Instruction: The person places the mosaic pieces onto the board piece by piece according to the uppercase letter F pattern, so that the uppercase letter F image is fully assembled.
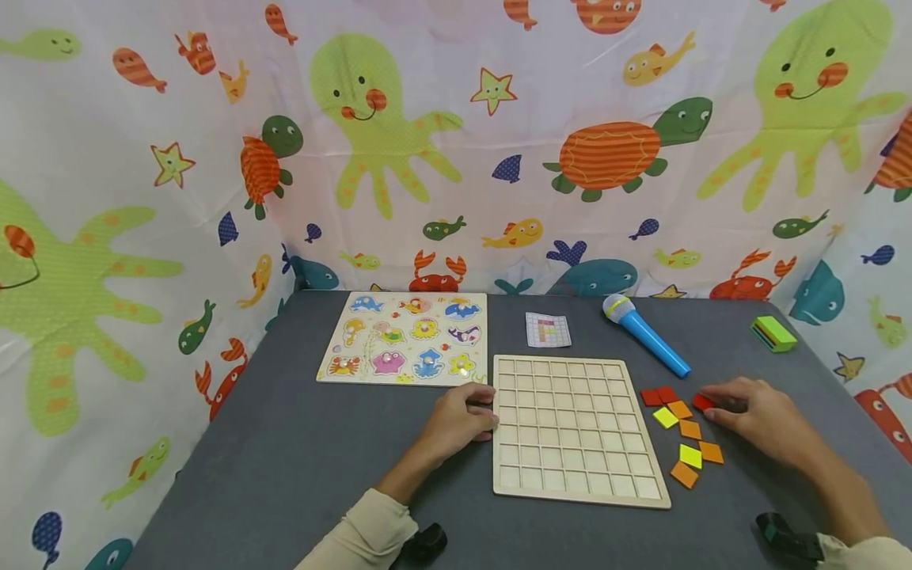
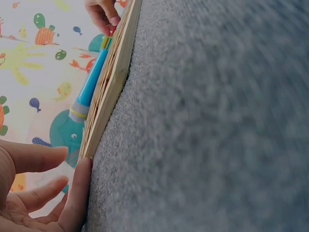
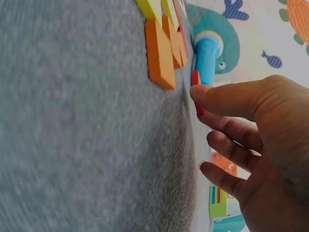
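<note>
A pale wooden board (image 1: 563, 427) with a grid of square cells lies in the middle of the dark table. My left hand (image 1: 456, 416) is at its left edge; in the left wrist view a fingertip (image 2: 83, 166) touches the board's corner while the thumb stands apart. To the board's right, my right hand (image 1: 765, 416) pinches a red square tile (image 1: 702, 402) between thumb and forefinger, seen edge-on in the right wrist view. Beside it lie several loose tiles: red tiles (image 1: 651, 397), orange tiles (image 1: 689, 429) and yellow tiles (image 1: 666, 418).
A sea-animal puzzle board (image 1: 399, 339) lies at the back left. Behind the grid board are a small printed card (image 1: 548, 330) and a blue toy microphone (image 1: 651, 340). A stack of coloured pieces (image 1: 774, 333), green on top, sits at the far right. A patterned cloth (image 1: 456, 142) surrounds the table.
</note>
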Demonstrator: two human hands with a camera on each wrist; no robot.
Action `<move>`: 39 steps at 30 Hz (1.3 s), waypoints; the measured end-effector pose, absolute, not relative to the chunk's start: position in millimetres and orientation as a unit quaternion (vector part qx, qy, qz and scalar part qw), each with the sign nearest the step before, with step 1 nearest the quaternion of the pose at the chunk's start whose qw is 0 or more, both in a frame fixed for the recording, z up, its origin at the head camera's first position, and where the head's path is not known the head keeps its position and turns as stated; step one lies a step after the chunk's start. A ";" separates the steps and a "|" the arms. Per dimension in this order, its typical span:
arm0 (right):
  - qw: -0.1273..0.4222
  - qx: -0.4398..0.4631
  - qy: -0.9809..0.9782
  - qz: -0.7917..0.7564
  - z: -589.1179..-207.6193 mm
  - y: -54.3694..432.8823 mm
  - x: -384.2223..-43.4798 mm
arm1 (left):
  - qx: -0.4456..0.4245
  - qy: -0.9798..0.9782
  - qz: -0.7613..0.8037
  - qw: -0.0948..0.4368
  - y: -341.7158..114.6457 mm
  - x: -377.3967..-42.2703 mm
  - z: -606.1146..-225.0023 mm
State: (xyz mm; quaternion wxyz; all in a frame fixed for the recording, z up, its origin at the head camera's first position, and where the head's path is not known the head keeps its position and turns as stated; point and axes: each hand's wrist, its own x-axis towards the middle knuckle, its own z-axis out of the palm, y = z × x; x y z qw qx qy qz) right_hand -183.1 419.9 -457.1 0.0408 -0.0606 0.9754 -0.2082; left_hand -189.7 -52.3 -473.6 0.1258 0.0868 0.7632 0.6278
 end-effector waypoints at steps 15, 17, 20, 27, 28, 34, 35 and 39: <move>-0.001 -0.092 0.973 -0.209 -445.2 375.9 -181.6 | 0.074 0.780 0.610 0.115 -50.2 -191.9 -475.5; 0.000 -0.096 0.972 -0.212 -443.7 369.6 -182.6 | 0.074 0.782 0.609 0.114 -50.4 -191.5 -475.1; -0.004 -0.102 0.970 -0.221 -441.8 360.8 -183.3 | 0.075 0.782 0.608 0.114 -51.0 -191.6 -475.0; -0.022 -0.126 0.963 -0.238 -438.9 339.5 -185.7 | 0.081 0.784 0.604 0.119 -53.5 -192.6 -475.4; -0.021 -0.129 0.961 -0.243 -438.6 336.6 -185.8 | 0.081 0.784 0.604 0.119 -53.7 -192.2 -475.3; -0.018 -0.142 0.955 -0.261 -439.0 320.6 -188.5 | 0.080 0.776 0.613 0.125 -53.8 -189.2 -472.5; -0.019 -0.144 0.954 -0.263 -439.2 318.3 -189.2 | 0.079 0.775 0.614 0.126 -53.6 -188.9 -472.1; -0.018 -0.157 0.950 -0.271 -440.7 311.4 -192.4 | 0.080 0.773 0.617 0.129 -52.6 -188.8 -471.9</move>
